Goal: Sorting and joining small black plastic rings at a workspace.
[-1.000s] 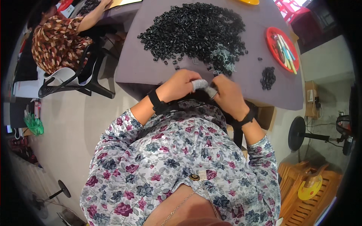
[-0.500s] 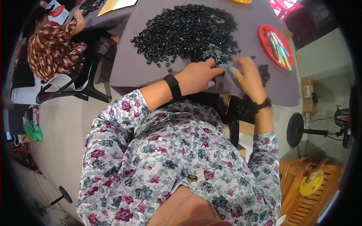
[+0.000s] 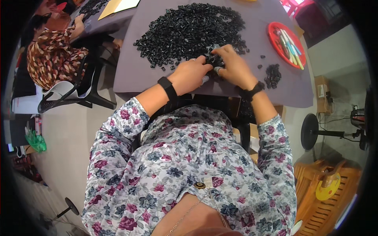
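A wide heap of small black plastic pieces [image 3: 189, 33] covers the middle of the grey-clothed table. My left hand [image 3: 189, 74] is at the heap's near edge, its thumb and fingers bent together; what they hold is hidden. Close beside it, my right hand [image 3: 235, 67] curls its fingers and thumb around a few black pieces [image 3: 214, 61] lying between both hands. Pale coverings show on some fingertips. A smaller cluster of dark pieces [image 3: 272, 76] lies to the right of my right hand.
A red round tray [image 3: 271, 37] with several slim-handled tools [image 3: 290, 49] stands at the table's right. To the left, a person in a patterned top [image 3: 55, 57] sits on a black chair [image 3: 88, 88] at another table. A fan stand [image 3: 310, 131] and wooden chair [image 3: 323, 196] are at right.
My right hand has moved left and inward, from beside the heap to the black pieces next to my left hand. My left hand has shifted slightly left and down.
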### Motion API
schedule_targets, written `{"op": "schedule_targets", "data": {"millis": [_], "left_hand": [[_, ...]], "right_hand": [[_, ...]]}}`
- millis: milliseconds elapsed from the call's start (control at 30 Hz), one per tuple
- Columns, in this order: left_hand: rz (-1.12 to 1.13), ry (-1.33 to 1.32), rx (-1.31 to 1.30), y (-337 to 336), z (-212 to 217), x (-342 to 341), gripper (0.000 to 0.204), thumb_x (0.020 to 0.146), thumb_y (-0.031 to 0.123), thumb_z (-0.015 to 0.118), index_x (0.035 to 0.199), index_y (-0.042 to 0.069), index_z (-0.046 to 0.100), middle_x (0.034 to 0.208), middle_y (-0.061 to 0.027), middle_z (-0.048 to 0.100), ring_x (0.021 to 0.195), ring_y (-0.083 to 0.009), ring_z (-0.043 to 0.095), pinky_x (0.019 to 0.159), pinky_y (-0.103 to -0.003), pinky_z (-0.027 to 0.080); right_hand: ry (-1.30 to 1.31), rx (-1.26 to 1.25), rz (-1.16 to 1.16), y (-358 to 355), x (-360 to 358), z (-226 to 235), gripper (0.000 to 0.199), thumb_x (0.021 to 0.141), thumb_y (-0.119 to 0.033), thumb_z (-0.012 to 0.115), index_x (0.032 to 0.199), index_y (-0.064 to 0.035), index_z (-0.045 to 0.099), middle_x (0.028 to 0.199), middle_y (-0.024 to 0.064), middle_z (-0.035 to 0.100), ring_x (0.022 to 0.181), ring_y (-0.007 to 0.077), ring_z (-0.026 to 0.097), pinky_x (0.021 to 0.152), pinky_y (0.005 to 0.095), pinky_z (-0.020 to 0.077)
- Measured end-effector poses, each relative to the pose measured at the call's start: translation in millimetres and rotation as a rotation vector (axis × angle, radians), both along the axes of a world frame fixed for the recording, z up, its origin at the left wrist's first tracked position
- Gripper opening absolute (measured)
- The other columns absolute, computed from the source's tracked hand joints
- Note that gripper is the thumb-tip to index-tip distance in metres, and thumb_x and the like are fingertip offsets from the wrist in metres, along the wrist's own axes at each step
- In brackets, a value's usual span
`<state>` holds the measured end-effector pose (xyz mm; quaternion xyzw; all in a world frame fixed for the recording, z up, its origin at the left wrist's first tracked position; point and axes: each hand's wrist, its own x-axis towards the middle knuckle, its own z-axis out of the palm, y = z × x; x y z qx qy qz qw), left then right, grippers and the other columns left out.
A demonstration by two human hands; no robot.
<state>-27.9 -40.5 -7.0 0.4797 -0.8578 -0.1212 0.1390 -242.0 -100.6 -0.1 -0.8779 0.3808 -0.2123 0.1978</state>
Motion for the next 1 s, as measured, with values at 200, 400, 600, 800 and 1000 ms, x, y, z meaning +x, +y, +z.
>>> {"op": "schedule_targets", "data": {"millis": [200,400,600,800,1000], "left_hand": [[0.042,0.071,0.037,12,11,10,0.049,0.078,0.002,0.069,0.126,0.007,0.066,0.111,-0.0152,0.061,0.095,-0.0381,0.067,0.084,-0.047,0.056],[0.046,0.112,-0.003,15,4,14,0.055,0.078,0.003,0.07,0.132,0.007,0.063,0.112,-0.0148,0.06,0.097,-0.0377,0.067,0.083,-0.047,0.056],[0.017,0.131,0.045,24,7,-6,0.063,0.076,-0.007,0.065,0.136,0.01,0.061,0.118,-0.0124,0.059,0.1,-0.0356,0.067,0.083,-0.046,0.055],[0.011,0.09,0.065,22,9,-7,0.062,0.074,-0.007,0.066,0.133,0.01,0.063,0.115,-0.0123,0.059,0.099,-0.0353,0.066,0.082,-0.046,0.055],[0.013,0.15,0.046,24,2,1,0.06,0.073,-0.009,0.063,0.131,0.008,0.064,0.116,-0.0128,0.059,0.098,-0.036,0.066,0.083,-0.045,0.054]], "right_hand": [[-0.07,0.024,0.029,2,3,-7,0.055,0.078,0.0,0.067,0.132,-0.005,0.06,0.125,0.015,0.058,0.105,0.0345,0.063,0.09,0.0413,0.0534],[-0.037,0.169,-0.109,-29,-32,8,0.058,0.078,0.001,0.069,0.135,-0.0047,0.061,0.129,0.0173,0.061,0.114,0.0366,0.063,0.097,0.0411,0.0515],[-0.021,0.206,-0.088,-33,-18,8,0.056,0.076,0.0,0.069,0.132,-0.0029,0.062,0.122,0.0179,0.063,0.114,0.0352,0.063,0.097,0.0404,0.0513],[-0.086,0.181,0.047,-24,1,-1,0.053,0.076,0.003,0.064,0.128,-0.0046,0.063,0.117,0.0111,0.061,0.084,0.0213,0.058,0.078,0.0332,0.0511],[-0.029,0.159,0.016,-5,-6,21,0.045,0.076,0.002,0.064,0.121,-0.0015,0.065,0.114,0.0171,0.064,0.104,0.037,0.065,0.091,0.0431,0.0527]]}}
